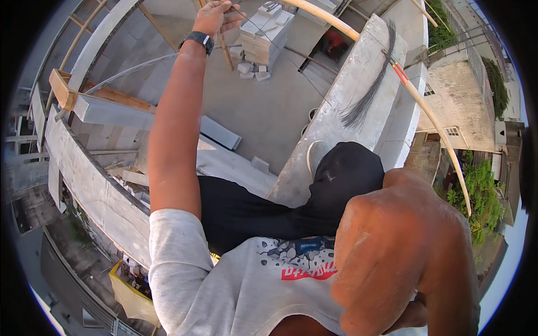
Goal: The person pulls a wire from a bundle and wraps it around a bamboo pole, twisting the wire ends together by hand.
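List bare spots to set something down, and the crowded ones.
Free: grey floor between the pale slab and concrete ledge; a small ledge patch between wire bundle and black-clothed knee.
Crowded: around the block stack, with loose pieces.

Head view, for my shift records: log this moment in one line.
left hand: pinching thin wire | right hand: curled, grip hidden | wire bundle: on concrete ledge

Soft daylight filling scene, weathered building wall (457, 106) glowing warm, person in red (335, 43) showing dim in deep shadow. Fisheye lens bowing concrete wall (92, 185) into arc — black vignette swallowing corners, bluish fringe rimming edges. Right hand (392, 252) appearing oversized near lens.
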The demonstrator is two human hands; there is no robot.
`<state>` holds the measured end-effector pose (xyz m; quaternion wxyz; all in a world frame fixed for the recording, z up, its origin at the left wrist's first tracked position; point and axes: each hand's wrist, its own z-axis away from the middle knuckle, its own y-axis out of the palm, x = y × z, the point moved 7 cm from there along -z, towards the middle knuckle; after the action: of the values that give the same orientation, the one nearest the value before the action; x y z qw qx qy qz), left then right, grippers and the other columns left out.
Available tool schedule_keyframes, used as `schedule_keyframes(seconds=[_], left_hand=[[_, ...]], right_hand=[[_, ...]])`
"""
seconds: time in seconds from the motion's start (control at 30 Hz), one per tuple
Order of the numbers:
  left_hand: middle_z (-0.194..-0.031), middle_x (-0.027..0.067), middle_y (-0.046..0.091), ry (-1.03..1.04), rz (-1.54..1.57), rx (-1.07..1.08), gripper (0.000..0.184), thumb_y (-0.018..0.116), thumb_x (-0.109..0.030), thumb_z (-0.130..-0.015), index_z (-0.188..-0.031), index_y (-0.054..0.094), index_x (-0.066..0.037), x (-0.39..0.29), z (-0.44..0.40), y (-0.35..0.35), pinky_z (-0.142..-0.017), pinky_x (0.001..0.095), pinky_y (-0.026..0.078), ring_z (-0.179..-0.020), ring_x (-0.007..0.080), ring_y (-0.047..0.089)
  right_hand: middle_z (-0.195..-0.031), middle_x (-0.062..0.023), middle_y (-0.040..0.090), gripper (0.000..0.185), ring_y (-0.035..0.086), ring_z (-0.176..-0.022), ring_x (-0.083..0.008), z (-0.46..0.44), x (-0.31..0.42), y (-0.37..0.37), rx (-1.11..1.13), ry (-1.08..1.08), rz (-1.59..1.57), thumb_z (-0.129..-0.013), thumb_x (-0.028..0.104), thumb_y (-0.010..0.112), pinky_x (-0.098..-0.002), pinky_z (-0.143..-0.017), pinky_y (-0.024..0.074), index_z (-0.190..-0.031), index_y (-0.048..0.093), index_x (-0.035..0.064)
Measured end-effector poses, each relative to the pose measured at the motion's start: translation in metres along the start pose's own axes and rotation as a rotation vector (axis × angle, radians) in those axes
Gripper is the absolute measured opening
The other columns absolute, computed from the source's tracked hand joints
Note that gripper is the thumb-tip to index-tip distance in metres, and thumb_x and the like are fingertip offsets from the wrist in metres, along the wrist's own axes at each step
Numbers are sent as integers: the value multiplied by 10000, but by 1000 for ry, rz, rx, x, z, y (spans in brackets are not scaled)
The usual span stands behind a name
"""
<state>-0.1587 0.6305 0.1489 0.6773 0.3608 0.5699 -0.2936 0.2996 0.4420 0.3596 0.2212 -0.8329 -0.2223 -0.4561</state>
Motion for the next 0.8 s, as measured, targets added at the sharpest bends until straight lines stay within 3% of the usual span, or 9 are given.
schedule_keyframes(seconds=[0.37, 0.43, 0.63, 0.8], left_hand=[[-1075, 94, 682, 18, -17, -58, 181, 536, -175, -1016, -1135, 556, -40, -1, -2, -4, -805, 315, 626, -959, 229, 718], [-936, 65, 685, -11, 167, 1, 134, 606, -217, -961, -1030, 602, -101, 15, -15, -5, -632, 380, 602, -765, 228, 707], [-935, 44, 681, -9, 130, 33, 120, 598, -246, -977, -1029, 589, -138, 18, -16, 5, -659, 368, 595, -787, 224, 711], [-981, 60, 676, 25, 139, 38, 141, 592, -236, -981, -1053, 570, -117, 13, -22, -11, -676, 404, 608, -810, 252, 715]], right_hand=[[-718, -49, 508, 533, 527, -554, -158, 4, 9, -15, -128, 123, 116, -745, 69, 645, -297, -460, 398, -1276, 646, 117], [-708, -46, 501, 547, 523, -546, -159, -1, 5, -20, -186, 155, 179, -739, 57, 641, -299, -451, 394, -1282, 644, 123], [-678, -37, 478, 593, 510, -522, -160, -43, -39, -54, -360, 283, 529, -722, 22, 629, -303, -422, 381, -1302, 639, 143], [-653, -29, 459, 634, 499, -502, -162, -67, -77, -86, -310, 428, 769, -708, -8, 619, -307, -398, 371, -1318, 635, 160]])
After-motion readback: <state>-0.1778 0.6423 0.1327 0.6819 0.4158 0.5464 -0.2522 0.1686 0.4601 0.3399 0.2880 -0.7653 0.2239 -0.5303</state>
